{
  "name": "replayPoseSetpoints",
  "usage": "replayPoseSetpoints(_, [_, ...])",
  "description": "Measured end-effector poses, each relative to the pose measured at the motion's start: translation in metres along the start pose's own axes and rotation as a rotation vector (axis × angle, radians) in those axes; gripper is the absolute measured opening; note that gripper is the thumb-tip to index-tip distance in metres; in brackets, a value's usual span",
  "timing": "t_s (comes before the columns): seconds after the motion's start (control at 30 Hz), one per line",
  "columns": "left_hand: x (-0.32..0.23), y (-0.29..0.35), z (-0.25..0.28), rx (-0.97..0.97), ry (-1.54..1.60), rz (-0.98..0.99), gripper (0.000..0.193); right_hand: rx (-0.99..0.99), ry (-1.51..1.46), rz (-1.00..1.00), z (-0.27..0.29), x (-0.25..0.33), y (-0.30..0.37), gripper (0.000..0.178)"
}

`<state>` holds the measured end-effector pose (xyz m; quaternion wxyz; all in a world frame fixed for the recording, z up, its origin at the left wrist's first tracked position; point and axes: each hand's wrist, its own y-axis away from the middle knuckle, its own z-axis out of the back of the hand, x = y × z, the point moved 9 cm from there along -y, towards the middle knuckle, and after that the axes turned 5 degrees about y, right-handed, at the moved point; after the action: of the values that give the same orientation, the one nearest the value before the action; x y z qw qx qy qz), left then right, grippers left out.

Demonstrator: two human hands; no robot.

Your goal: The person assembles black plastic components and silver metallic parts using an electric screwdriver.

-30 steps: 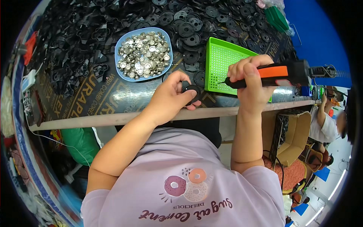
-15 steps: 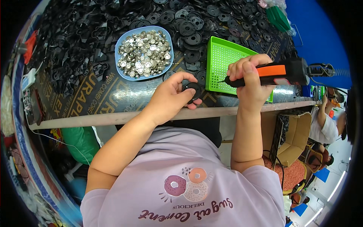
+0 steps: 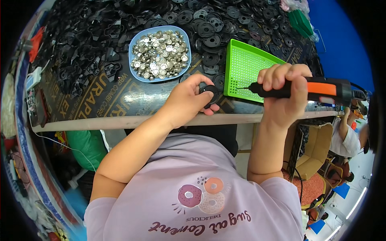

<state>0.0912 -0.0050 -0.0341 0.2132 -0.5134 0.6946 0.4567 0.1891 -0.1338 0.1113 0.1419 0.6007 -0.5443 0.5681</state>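
Disc [image 3: 215, 92], black, is pinched between thumb and fingers of the left hand [image 3: 185, 98], near the table [image 3: 140, 96] edge. The right hand [image 3: 287, 90] grips the driver [image 3: 321, 88]; its bit [image 3: 244, 88] points leftward over the green tray [image 3: 230, 62], apart from the disc. Probably the step is fastening; the next move calls for aligning the bit. Table and shirt [image 3: 157, 201] carry printed letters.

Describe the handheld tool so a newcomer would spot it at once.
On the dark workbench, find the bright green perforated tray. At its right end, the person's right hand grips a thick black tool whose thin tip points left. The orange panel along its body sets it apart from the black parts heaped beyond.
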Motion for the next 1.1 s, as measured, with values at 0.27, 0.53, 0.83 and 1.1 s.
replayPoseSetpoints(0.27, [0.001, -0.001, 0.0, -0.014, 0.07, 0.008, 0.02, 0.085, -0.045, 0.028, -0.037, -0.013, 0.01, 0.02])
replayPoseSetpoints(0.53, [0.001, -0.001, 0.0, 0.017, 0.041, 0.006, 0.02, 0.122, 0.024, 0.01, -0.046, -0.022, 0.015, 0.024])
replayPoseSetpoints(0.83, [-0.001, -0.001, 0.0, 0.025, 0.093, 0.005, 0.02, 0.242, 0.066, 0.092, -0.053, -0.022, 0.019, 0.028])
replayPoseSetpoints(1.1, [0.0, 0.0, 0.001, -0.002, 0.026, 0.009, 0.022, 0.385, 0.001, 0.056, -0.065, -0.007, 0.012, 0.039])
